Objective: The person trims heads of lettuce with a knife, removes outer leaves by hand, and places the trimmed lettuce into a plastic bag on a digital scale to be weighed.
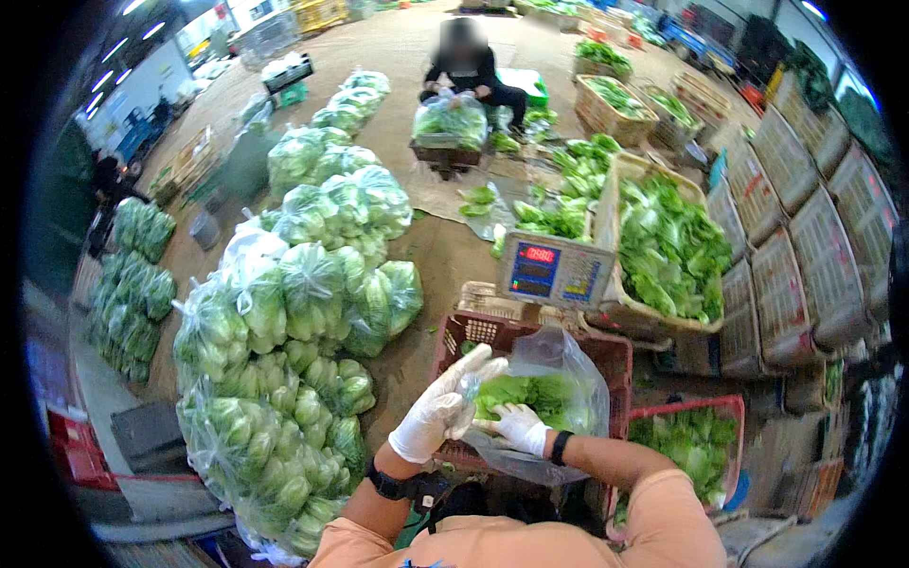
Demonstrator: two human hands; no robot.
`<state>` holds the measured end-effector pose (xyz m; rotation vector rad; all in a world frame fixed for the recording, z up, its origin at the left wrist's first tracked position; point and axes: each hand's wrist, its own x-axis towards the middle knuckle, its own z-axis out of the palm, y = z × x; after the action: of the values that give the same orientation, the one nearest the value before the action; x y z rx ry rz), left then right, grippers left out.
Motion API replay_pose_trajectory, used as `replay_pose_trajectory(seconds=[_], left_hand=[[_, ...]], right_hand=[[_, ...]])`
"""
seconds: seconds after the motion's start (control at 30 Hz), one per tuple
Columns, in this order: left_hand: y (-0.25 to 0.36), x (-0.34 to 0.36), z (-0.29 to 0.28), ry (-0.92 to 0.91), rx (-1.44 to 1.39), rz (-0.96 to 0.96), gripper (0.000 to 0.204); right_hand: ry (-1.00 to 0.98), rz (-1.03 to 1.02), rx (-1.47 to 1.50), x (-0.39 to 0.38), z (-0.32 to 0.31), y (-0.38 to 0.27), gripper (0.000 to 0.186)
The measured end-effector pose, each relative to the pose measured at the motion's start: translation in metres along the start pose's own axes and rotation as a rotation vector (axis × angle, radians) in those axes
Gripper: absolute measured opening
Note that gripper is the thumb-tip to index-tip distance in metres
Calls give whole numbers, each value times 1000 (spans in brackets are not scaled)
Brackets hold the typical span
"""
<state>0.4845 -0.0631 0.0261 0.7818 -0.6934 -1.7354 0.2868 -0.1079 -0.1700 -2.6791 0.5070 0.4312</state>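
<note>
Both of my hands wear white gloves. My left hand (437, 409) is at the left side of a clear plastic bag (591, 386), its fingers pointing up and right, with bunched film caught by the thumb. Green leafy lettuce (542, 392) lies inside the bag, which spreads open in a maroon plastic crate (618, 367). Inside the bag mouth, my right hand (521, 428) rests on the near leaves with its fingers spread. Just beyond the crate stands a scale display (554, 269) with lit red digits.
Filled bags of greens (312, 293) crowd the floor on my left. A large crate of loose lettuce (615, 284) stands beyond the scale, and a red-rimmed crate (734, 426) sits at my right. Stacked crates (824, 237) line the far right. Another person (462, 71) sits ahead, handling bagged greens.
</note>
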Motion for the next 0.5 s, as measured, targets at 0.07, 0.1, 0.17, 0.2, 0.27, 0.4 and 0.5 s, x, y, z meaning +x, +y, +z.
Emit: replay_pose_trajectory(seconds=[0.07,0.1,0.17,0.2,0.27,0.4,0.5], left_hand=[[4,-10,-2,-11,17,-10,100],[3,-17,-2,-47,37,-49,99],[-2,-7,6,-168,24,-71,94],[-5,-7,8,-167,2,-62,93],[-8,-8,8,-145,-24,-34,92],[1,-18,-13,-181,-41,5,88],[8,-24,-18,-181,-51,4,89]], right_hand=[[183,34,105,7,-20,0,31],[290,71,147,21,-25,1,26],[722,126,431,51,-7,27,28],[654,168,451,68,4,29,29],[386,241,287,87,2,37,31],[166,236,208,97,-6,55,34],[156,232,241,91,-15,63,36]])
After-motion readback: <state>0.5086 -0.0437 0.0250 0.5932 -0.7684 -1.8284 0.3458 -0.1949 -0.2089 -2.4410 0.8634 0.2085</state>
